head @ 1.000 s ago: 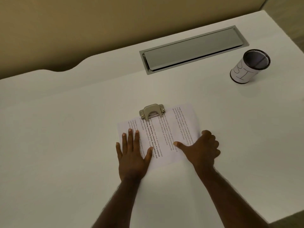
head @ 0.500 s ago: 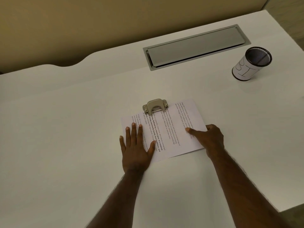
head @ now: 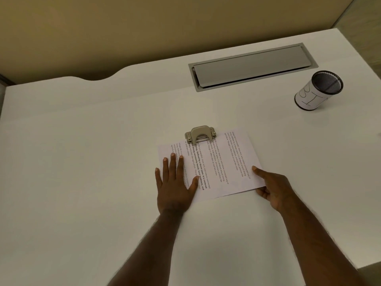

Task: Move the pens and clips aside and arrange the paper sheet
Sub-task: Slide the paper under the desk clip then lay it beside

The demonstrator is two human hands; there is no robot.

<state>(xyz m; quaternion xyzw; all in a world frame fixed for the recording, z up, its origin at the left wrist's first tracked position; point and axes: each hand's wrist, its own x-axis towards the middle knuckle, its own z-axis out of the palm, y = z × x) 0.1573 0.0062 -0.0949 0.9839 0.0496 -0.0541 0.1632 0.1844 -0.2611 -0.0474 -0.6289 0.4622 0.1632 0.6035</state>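
Printed white paper sheets [head: 224,164] lie overlapped on the white desk [head: 82,182], turned slightly clockwise. A metal clip [head: 200,135] sits at their far edge, over the left sheet. My left hand [head: 175,182] lies flat, fingers spread, on the left part of the paper. At the near right corner of the top sheet, my right hand [head: 272,186] has its thumb on top and its fingers curled at the edge. No pens are in view.
A black mesh pen cup [head: 317,91] wrapped in handwritten paper stands at the far right. A grey metal cable hatch [head: 251,67] is set into the desk at the back. The desk's right edge runs close to my right forearm.
My right hand has slid from the middle of the paper to its near right corner, and the top sheet has shifted right. My left hand has stayed flat on the left part.
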